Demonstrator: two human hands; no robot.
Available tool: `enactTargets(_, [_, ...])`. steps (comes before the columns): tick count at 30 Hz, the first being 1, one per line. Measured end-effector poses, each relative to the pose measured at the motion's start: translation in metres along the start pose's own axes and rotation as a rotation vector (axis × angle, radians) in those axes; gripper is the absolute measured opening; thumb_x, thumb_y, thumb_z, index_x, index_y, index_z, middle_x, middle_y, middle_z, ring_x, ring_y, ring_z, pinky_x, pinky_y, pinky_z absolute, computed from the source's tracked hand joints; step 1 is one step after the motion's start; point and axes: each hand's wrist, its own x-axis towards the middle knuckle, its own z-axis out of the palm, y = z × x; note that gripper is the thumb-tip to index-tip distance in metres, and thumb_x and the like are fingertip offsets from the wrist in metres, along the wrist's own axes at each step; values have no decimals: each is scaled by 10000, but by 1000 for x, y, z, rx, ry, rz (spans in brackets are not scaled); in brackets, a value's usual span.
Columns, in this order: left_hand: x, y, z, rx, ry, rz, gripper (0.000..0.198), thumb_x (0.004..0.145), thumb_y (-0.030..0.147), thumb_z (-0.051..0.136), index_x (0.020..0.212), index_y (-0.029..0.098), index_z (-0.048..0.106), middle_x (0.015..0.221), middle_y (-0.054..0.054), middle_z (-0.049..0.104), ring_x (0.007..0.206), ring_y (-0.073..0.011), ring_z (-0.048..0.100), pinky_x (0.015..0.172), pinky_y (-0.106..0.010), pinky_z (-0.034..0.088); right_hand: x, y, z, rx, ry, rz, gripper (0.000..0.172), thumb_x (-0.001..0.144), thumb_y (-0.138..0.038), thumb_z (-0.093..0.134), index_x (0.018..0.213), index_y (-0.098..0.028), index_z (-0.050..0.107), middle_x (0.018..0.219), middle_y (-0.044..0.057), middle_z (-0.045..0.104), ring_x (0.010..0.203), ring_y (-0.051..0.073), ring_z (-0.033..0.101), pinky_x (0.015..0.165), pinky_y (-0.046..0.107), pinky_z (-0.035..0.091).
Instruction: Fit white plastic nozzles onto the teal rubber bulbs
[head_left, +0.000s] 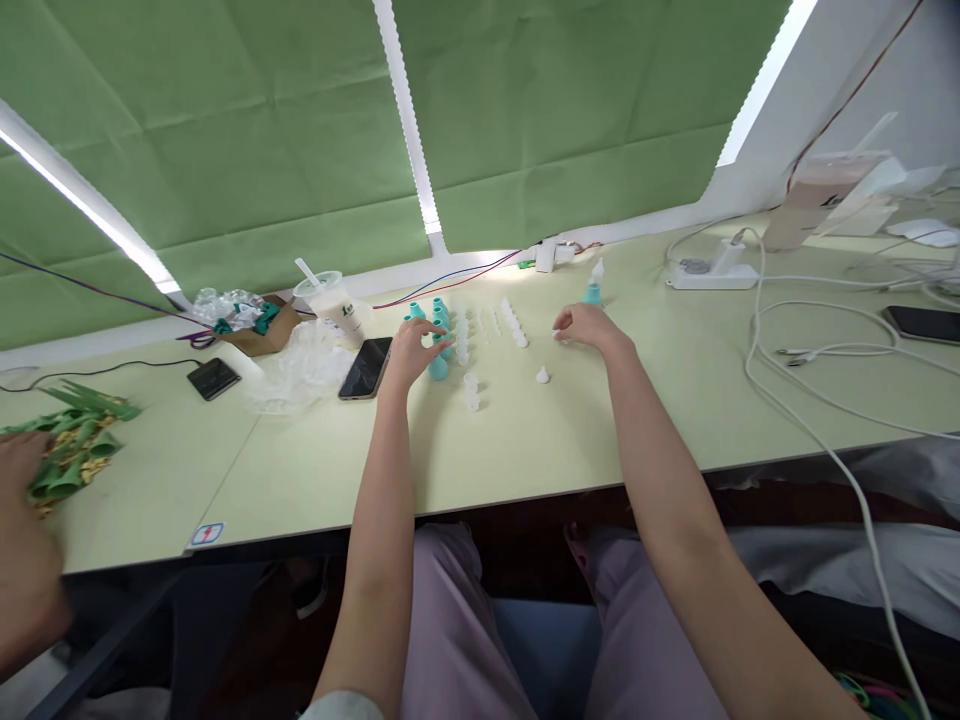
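My left hand (414,350) is over a cluster of teal bottle-shaped pieces (439,367), thumb and forefinger apart beside them. No piece is visibly lifted. My right hand (586,328) hovers low over the table, its bent fingers slightly apart and nothing visible between them. Just behind it stands a teal piece with a clear pointed tip (593,286). Between my hands lie a row of translucent caps (462,335), a row of white pointed pieces (514,324) and some thin clear bits (495,321). Nearer me are a short group of translucent caps (471,392) and a single white nozzle-like piece (543,375).
Left of my hand are a phone (366,368), a plastic bag (304,370), a drink cup (330,300) and a cardboard box (270,330). A power strip (712,276) and white cables (757,350) lie right. Another person's hand (21,460) works among green pieces far left.
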Motion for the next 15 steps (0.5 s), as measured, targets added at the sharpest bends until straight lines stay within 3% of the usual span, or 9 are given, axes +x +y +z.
enactTargets(8, [1, 7, 2, -32, 15, 33, 195, 784, 376, 610, 885, 232, 696, 955, -43, 621, 908, -197, 525, 857, -354, 406, 4, 4, 6, -259, 40, 165, 180, 629, -162, 711, 805, -190, 682, 909, 98, 663, 866, 222, 592, 669, 305, 429])
enactTargets(12, [0, 13, -2, -90, -39, 25, 250, 712, 417, 676, 869, 224, 706, 902, -46, 621, 840, -183, 538, 792, -336, 433, 2, -1, 1, -142, 81, 34, 227, 634, -225, 732, 853, -212, 675, 945, 51, 659, 857, 196, 576, 683, 292, 413])
enactTargets(15, [-3, 23, -7, -172, -238, 28, 306, 636, 456, 730, 845, 233, 714, 730, -25, 592, 713, -172, 550, 682, -315, 440, -4, -19, 2, -35, 214, -159, 180, 735, -234, 650, 914, -221, 666, 968, 41, 650, 878, 191, 560, 709, 291, 392])
